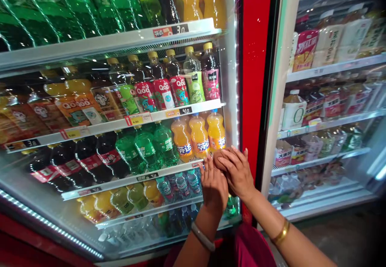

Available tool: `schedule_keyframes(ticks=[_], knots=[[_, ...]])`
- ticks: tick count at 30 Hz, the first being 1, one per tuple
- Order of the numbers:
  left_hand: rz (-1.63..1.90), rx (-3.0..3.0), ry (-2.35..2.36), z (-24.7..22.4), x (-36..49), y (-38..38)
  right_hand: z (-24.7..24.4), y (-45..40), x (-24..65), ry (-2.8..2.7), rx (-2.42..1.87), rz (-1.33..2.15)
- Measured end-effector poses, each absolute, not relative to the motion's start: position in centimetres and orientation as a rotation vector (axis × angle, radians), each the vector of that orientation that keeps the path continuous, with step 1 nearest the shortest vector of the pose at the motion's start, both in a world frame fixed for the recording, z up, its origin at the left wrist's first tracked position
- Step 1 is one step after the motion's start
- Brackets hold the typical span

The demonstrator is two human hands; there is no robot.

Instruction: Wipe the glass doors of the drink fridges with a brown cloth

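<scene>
The front of an upright drinks fridge fills most of the view. Against its glass door, near the right edge, my left hand (214, 186) points upward with its fingers stretched out. Just right of it is my right hand (240, 174), its fingers extended and slightly bent toward the left. A brownish shape between the hands looks like a reflection in the glass, but I cannot be sure. Behind the fingertips stand orange soda bottles (199, 135) with blue caps. Neither hand shows anything held.
Red-labelled cola bottles (111, 154) and green soda bottles (144, 148) share that shelf. Above are Qoo bottles (163, 88) and large green bottles (72, 5). A red frame (255, 78) divides this fridge from another with cartons and bottles, including a white bottle (294, 109).
</scene>
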State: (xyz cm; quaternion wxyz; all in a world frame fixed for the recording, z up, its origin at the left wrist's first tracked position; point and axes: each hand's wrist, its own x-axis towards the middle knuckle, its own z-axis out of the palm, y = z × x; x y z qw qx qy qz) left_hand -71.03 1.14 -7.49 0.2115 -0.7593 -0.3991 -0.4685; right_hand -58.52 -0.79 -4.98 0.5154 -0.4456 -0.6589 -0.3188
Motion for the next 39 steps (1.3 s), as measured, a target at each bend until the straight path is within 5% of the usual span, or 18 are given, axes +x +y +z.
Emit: schedule_keyframes(ticks=[4,11,19,26,34,39], knots=[[-1.338,-2.111,-1.042,-4.1,-69.5,1.8,-2.1,0.0,-57.5,-1.473,-1.06,-0.768],[-1.169,-2.209,-0.986,-9.3,-69.8,0.8,-9.2,-1.7,-57.0,-1.504,-1.173,-0.778],[-1.184,-2.408,-0.81,0.3,-65.2,0.6,2.5,-0.1,-52.3,-1.285,-1.009,-0.862],[-1.027,-2.496,-0.766,-2.6,-64.7,-0.3,-3.8,-0.5,-51.0,-1.289,-1.116,-0.744],[-1.321,-2.356,-0.828,6.5,-62.9,2.5,9.1,1.9,-48.8,-1.271,-0.884,-0.834],[-1.325,-2.334,-0.809,5.9,-62.4,2.4,4.1,1.9,-49.6,-1.27,-0.917,-0.843]])
